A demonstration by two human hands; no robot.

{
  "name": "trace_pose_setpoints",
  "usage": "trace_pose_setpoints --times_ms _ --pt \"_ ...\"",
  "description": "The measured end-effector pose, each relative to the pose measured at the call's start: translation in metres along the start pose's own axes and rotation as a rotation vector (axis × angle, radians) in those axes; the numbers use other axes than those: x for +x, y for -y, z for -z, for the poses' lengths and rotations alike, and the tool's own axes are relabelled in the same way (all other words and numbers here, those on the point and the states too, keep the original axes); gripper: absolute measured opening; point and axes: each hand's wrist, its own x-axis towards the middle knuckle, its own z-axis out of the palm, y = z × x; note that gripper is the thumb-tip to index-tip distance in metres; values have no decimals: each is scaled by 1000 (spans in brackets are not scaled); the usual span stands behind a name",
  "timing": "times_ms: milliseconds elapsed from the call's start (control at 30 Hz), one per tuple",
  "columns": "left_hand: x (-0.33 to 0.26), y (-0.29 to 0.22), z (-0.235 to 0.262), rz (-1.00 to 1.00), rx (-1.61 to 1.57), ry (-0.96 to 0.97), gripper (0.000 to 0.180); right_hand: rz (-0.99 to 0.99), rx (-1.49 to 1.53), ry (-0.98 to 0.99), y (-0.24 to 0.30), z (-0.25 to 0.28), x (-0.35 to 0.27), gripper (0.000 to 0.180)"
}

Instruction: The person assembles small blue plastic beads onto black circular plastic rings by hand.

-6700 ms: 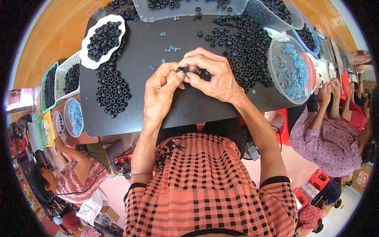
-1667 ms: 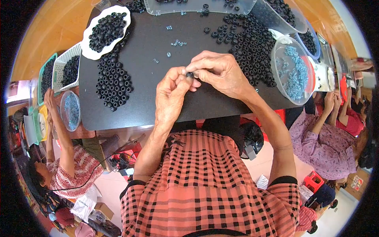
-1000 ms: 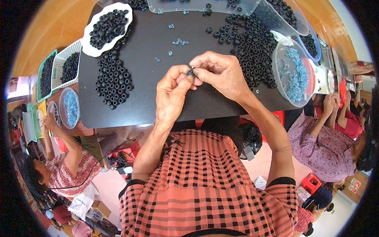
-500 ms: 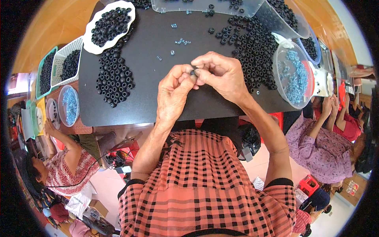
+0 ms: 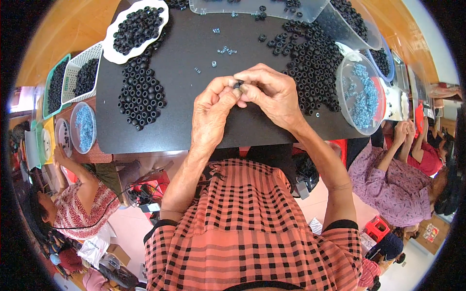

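My left hand and my right hand meet over the black table mat, fingertips pinched together on one small black ring. A heap of black rings lies just right of my hands. A second pile of black rings stands in rows to the left. A few tiny blue-grey metal pieces lie on the mat beyond my hands.
A clear tub of blue-grey pieces sits at the right edge. A white tray of rings lies far left, a clear tray at the back. Baskets and a blue bowl are left. Other people sit at left and right.
My hands stay together on the small ring, with only slight finger movement. The person at the left has shifted an arm near the blue bowl.
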Motion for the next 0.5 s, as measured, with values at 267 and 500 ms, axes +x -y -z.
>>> trace_pose_setpoints --times_ms 267,500 --pt "1 0 5 80 -173 6 14 291 -414 -3 3 0 0 34" --pt "0 1 3 106 -233 38 12 400 -546 -66 -2 -4 -2 39"
